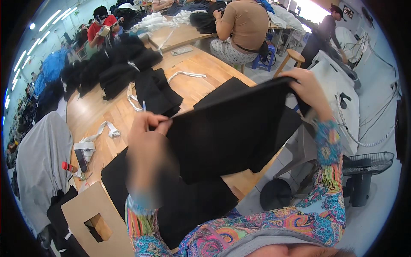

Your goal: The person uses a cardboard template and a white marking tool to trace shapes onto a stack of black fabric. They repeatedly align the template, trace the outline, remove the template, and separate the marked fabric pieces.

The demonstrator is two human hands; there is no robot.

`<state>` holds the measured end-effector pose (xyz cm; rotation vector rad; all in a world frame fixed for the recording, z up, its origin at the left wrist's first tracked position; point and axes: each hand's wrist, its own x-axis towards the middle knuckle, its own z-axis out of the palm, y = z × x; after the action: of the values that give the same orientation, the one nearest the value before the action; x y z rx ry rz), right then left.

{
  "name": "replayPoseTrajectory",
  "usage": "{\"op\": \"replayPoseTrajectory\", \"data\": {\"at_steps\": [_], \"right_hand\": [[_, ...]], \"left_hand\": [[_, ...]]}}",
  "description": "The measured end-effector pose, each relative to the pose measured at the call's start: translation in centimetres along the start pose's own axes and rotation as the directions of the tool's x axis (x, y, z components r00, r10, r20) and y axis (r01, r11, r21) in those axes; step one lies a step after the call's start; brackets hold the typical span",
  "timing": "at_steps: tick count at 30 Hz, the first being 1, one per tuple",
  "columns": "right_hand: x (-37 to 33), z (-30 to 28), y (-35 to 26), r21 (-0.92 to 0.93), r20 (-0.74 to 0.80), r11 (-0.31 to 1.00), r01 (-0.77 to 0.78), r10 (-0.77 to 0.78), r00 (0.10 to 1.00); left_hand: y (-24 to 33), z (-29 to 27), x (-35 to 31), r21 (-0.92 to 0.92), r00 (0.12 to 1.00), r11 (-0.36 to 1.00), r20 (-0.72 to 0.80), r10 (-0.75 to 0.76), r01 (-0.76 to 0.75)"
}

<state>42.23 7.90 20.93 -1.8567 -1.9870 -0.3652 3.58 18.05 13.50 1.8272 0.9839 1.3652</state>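
A piece of black fabric (231,132) is stretched between my two hands above a wooden table (201,62). My left hand (150,128) pinches its upper left corner between thumb and fingers. A slim blue-and-white pen-like stick (144,105) rises from the same hand. At the upper right, my right hand (306,85) grips the fabric's edge, with a bit of cloth hanging past the fingers. More black cloth (209,199) lies on the table beneath, and another black piece (227,92) shows behind the raised one.
Bundled black cloth (128,62) is heaped at the far left. White strips (102,130), a red-capped object (68,166) and a cardboard piece with a square hole (77,210) are at left. A seated person (244,30) works ahead. A fan (361,180) and dark round stool (275,195) stand at right.
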Motion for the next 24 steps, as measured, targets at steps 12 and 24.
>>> {"op": "replayPoseTrajectory", "data": {"at_steps": [12, 24], "right_hand": [[16.3, 5.1, 12.5, -0.488, -0.536, 0.873, -0.015, -0.286, 0.795], [-4.9, 20.9, 22.1, -0.412, -0.413, 0.812, -0.413, 0.238, 0.879]], "left_hand": [[1.6, 5.5, 7.4, 0.097, 0.835, 0.87, -0.249, 0.491, -0.483], [-9.6, 17.9, -9.1, -0.061, 0.87, 0.916, 0.295, 0.396, -0.396]]}}
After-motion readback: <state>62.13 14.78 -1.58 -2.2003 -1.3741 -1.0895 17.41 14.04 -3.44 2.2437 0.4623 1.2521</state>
